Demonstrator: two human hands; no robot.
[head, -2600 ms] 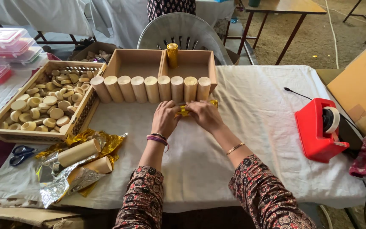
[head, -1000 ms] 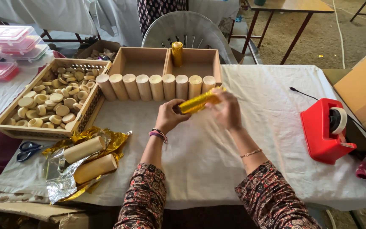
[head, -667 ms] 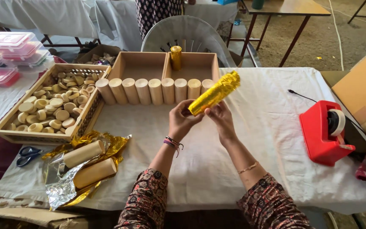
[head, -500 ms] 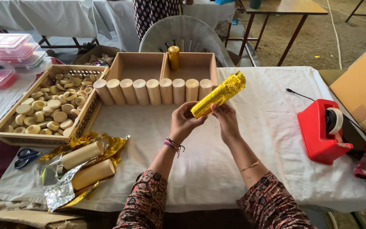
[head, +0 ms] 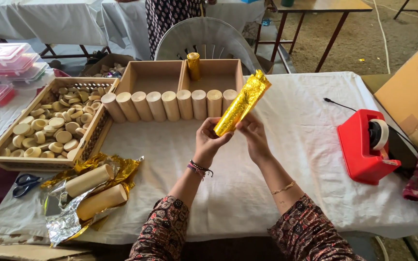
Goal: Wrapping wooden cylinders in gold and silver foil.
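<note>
Slanting up and to the right, the gold-foil roll (head: 242,103) is held above the white tablecloth (head: 286,145), its lower end pinched between both hands. The left hand (head: 208,142) curls fingers around that end from the left; the right hand (head: 252,135) presses thumb and fingers on it from the right. Its crimped top rises well clear of the grip, near the row of bare rolls (head: 170,105) just beyond.

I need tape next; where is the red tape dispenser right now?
In the head view, the red tape dispenser sits on the white tablecloth at the right, beside a tan cardboard sheet.
</note>
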